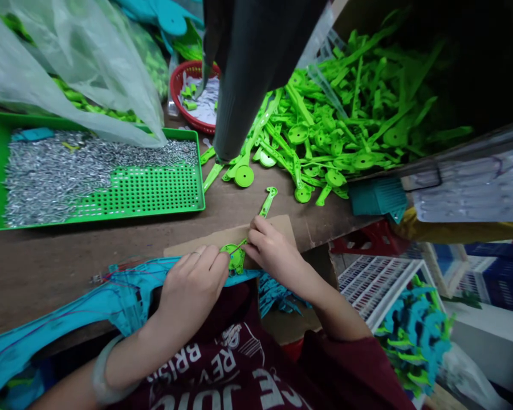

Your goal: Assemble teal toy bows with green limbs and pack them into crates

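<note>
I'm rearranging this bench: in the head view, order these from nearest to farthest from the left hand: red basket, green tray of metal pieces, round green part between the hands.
1. Round green part: right at the left hand's fingertips, on their right side.
2. Green tray: ahead and to the left.
3. Red basket: farther ahead, beyond the tray.

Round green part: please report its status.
Left hand and right hand: both at round green part. Thin dark piece between them. Dark post beyond, hiding some green pile.
</note>
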{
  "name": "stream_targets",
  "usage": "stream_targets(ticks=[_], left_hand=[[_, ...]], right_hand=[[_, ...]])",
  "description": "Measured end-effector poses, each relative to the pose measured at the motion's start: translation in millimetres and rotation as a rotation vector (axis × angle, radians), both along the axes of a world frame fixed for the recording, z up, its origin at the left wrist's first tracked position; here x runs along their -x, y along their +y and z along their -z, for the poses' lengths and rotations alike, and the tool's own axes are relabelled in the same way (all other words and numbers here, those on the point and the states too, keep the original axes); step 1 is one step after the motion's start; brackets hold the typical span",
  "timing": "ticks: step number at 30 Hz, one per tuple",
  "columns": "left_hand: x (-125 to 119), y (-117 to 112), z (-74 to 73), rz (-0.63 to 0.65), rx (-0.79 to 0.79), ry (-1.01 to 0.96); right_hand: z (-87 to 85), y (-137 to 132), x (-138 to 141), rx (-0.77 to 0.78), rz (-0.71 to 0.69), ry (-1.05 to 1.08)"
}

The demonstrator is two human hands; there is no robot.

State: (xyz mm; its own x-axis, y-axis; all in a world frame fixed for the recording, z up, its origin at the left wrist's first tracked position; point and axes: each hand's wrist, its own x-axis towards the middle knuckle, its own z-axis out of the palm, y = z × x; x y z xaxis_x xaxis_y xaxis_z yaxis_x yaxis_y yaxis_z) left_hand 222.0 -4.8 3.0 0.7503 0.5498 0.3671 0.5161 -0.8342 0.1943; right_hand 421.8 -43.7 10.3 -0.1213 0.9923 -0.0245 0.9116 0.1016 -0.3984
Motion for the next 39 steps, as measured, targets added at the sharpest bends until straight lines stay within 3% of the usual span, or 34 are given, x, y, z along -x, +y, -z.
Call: stream_targets(ticks=[4,9,14,18,22,27,31,33,37,39], left_hand=[[1,1,3.0,0.052,0.089,-0.082],[0,-4,5.0,0.07,0.047,-0.04],[3,-2,-5.0,-0.019,0.084,-0.006],[9,12,-14.4,0.001,0.048,0.129],[13,29,-14.9,0.006,0.26,0.183],[18,41,-10.6,0.063,0.644,0.079],[19,39,-9.9,0.035,0.63,0.068],[16,37,-10.9,0.021,0.594,0.107],[9,37,-14.4,0.018,0.586,0.242],[6,37,-16.4,0.018,0.566,0.296]], right_hand=[[-6.3,7,3,0.076,-0.037,-0.145],[-6.5,7,3,0.088,-0.03,-0.17],[-9.5,6,6,0.089,-0.032,-0.198],[-11.6,7,8,0.092,-0.052,-0.253],[-8.9,4,7,0.018,-0.078,-0.312],[1.0,0,4,-0.097,-0.111,-0.333],[3.3,-2,0,-0.167,-0.124,-0.318],[0.7,-2,-1,-0.205,-0.205,-0.297],[-6.1,1,0,-0.221,-0.511,-0.201],[-6.8,1,4,-0.188,-0.536,-0.147]])
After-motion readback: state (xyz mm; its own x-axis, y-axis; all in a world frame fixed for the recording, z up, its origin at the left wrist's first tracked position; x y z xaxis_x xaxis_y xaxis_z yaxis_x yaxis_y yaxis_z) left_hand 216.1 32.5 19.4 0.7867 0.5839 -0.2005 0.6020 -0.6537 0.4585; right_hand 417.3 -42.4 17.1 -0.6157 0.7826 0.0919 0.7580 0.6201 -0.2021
